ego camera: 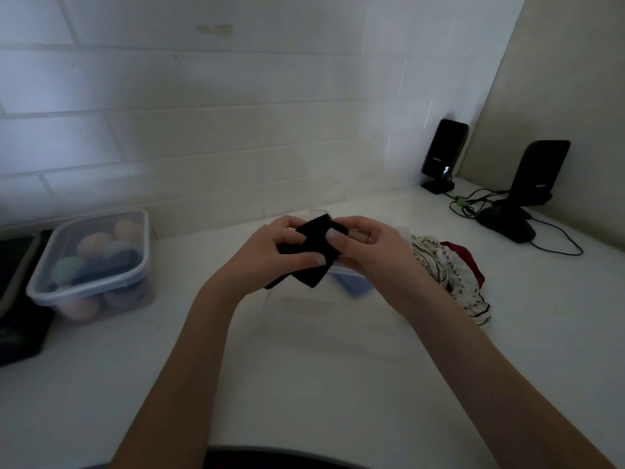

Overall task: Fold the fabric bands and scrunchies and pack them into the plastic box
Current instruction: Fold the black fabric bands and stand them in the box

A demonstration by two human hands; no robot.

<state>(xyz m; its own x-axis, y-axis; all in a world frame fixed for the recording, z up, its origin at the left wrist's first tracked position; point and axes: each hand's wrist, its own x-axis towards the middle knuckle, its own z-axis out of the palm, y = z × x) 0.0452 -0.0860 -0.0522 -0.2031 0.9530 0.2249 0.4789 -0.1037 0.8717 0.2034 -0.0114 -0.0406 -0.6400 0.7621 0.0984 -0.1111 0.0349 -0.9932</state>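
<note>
My left hand (267,253) and my right hand (368,253) both grip a black fabric band (313,262), partly folded, held above a clear plastic box (324,319) on the white counter. Something blue (356,287) lies inside the box, under my right hand. A pile of cream, black-trimmed and red fabric pieces (446,272) lies right of the box, partly hidden by my right wrist.
A lidded clear container (91,265) with pastel round items stands at the left, beside a dark object (17,299) at the edge. Two black speakers (443,154) (539,172), cables and a dark mouse (507,225) sit at the back right. The tiled wall is close behind.
</note>
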